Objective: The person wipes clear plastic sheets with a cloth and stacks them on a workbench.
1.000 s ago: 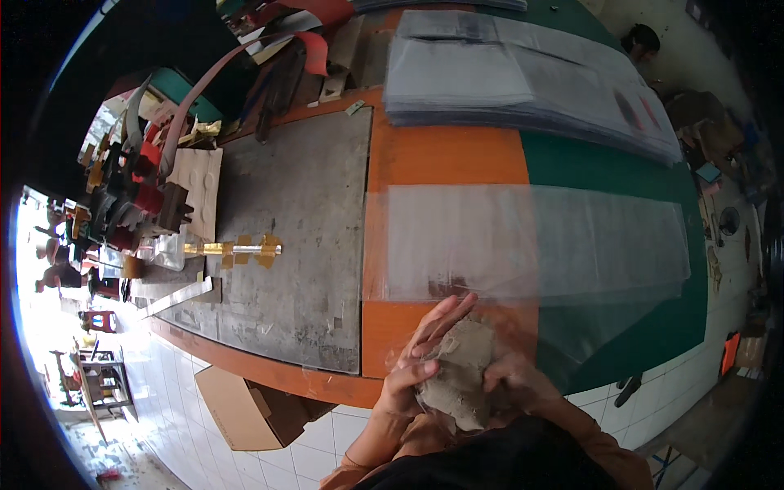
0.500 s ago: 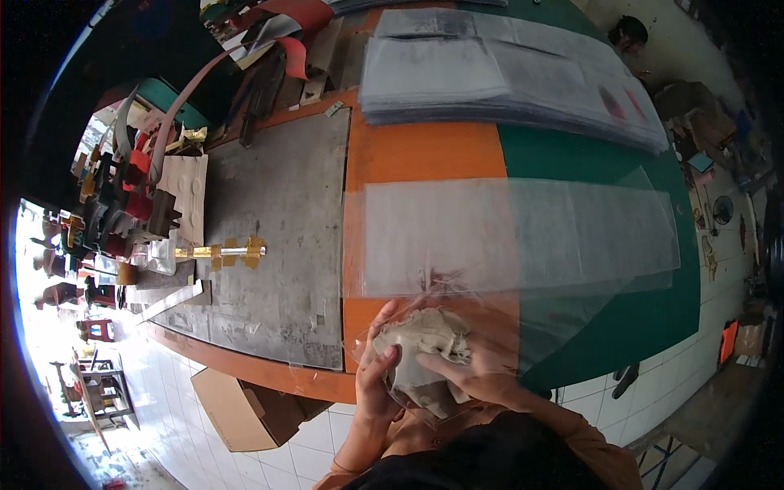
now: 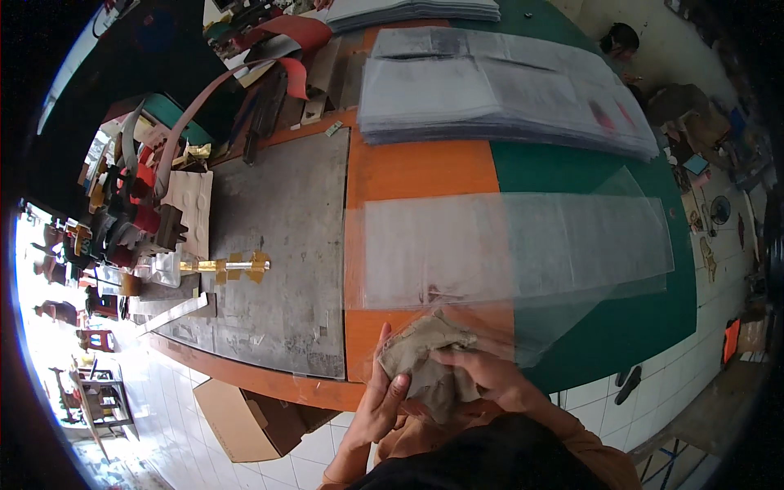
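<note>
Orange and green, one table [image 3: 425,167] fills the middle, its green part at the right edge. One grey metal plate [image 3: 282,237] covers its left part, down to the near edge. Two stacks of clear sheets lie toward the far edge: the large stack [image 3: 506,94] and, beyond it, the partly seen stack [image 3: 412,10]. At least two loose sheets [image 3: 441,245] lie between the large stack and the near edge, overlapping askew. One cardboard box [image 3: 233,420] stands below the near edge, left of the person. Two hands hold one crumpled beige cloth [image 3: 420,347] at the near edge: the left hand [image 3: 377,408] grips its side, thumb in front; the right hand [image 3: 482,371] is closed on its folds. One gold-taped rod [image 3: 233,266] lies on the plate. Pale marking on one dark machine part [image 3: 84,238] is too small to read surely.
</note>
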Available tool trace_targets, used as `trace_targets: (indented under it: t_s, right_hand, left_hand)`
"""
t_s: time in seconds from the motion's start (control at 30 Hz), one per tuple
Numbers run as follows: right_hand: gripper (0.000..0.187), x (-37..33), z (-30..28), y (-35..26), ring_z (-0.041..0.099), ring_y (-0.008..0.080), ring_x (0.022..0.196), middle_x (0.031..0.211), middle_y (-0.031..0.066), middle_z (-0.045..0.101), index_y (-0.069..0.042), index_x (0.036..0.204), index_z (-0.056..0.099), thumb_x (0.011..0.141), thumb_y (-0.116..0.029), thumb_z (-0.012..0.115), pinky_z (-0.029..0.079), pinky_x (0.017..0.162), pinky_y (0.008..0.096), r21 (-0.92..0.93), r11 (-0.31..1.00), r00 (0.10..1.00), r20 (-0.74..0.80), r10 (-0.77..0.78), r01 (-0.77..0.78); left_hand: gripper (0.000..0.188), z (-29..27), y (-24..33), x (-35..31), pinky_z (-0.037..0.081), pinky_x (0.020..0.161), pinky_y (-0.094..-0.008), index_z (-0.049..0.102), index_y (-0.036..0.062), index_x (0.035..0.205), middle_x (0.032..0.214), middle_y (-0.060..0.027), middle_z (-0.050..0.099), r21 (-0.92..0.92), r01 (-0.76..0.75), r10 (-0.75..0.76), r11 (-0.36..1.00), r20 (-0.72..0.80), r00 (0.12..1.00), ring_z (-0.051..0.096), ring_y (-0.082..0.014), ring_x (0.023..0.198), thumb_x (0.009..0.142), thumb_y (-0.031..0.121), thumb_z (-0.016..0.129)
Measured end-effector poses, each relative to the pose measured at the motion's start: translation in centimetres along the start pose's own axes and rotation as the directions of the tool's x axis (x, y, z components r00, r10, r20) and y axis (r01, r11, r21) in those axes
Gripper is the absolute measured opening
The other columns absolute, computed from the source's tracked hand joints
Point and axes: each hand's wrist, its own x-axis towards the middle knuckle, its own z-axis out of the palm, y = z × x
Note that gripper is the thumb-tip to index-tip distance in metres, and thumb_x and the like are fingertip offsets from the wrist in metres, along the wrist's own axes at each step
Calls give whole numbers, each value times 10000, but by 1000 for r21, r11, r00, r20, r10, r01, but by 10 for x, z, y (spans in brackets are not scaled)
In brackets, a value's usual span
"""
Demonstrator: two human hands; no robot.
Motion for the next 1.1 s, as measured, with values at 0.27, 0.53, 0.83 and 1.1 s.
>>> trace_targets:
  t_s: [0.27,0.53,0.83,1.1]
  right_hand:
    - [333,10,-44,-8,563,192,930,1012,112,577,17,1115,506,807,-86,577,454,818,310,255,967,996,87,-27,4]
    - [300,8,-60,-10,587,241,918,1053,136,578,10,1114,492,843,-119,501,484,800,368,662,729,982,172,81,-176]
    - [326,3,-95,-26,567,268,944,1034,123,578,-5,1091,498,804,-149,550,449,859,400,690,707,981,-191,-28,154]
    - [338,-4,-108,-33,542,260,981,1053,126,563,-3,1089,509,762,-82,543,427,873,373,714,625,949,-227,-218,315]
  left_hand:
    - [580,-10,3,-2,403,839,-294,122,13,1380,1204,-189,469,395,142,-188,907,79,979,524,-219,982,920,198,423]
    - [627,-36,7,-6,483,614,-370,141,87,1386,1004,-272,558,761,-145,-125,633,285,950,584,-397,791,865,93,490]
    - [693,-75,18,-11,488,538,-341,187,107,1384,731,-183,603,620,46,-358,783,389,849,609,-310,620,781,6,513]
    - [381,-117,12,-8,424,528,-262,507,21,1183,651,-78,585,662,-188,129,726,138,982,486,-95,538,807,62,547]
